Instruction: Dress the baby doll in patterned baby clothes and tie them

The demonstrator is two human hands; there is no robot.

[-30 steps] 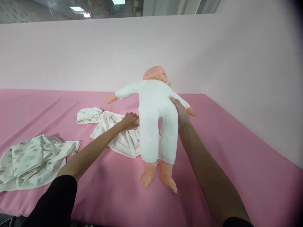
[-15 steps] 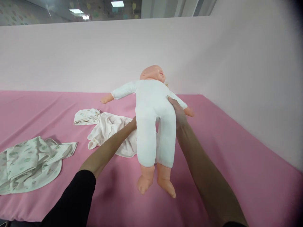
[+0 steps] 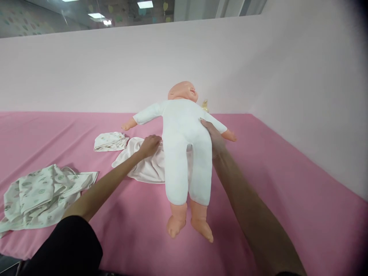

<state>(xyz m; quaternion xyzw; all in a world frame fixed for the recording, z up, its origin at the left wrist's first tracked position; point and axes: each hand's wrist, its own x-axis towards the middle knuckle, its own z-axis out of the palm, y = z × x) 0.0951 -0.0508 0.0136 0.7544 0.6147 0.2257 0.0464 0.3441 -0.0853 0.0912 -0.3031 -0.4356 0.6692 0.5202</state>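
A baby doll with a white cloth body is held up above the pink surface, head away from me, legs hanging toward me. My right hand grips its side below the doll's arm; part of that hand is behind the body. To the left of the doll, my left hand is on a pale pink garment that lies partly behind the doll. Its fingers look bent and pressed together at the cloth, with the fingertips poorly visible.
A folded patterned cloth lies left of the garment. Patterned clothes are at the near left of the pink surface. A small yellowish object stands behind the doll, by the white wall.
My left hand has come out from behind the doll, moving left onto the pink garment, which has shifted. The doll stays in my right hand. More of the yellowish object shows.
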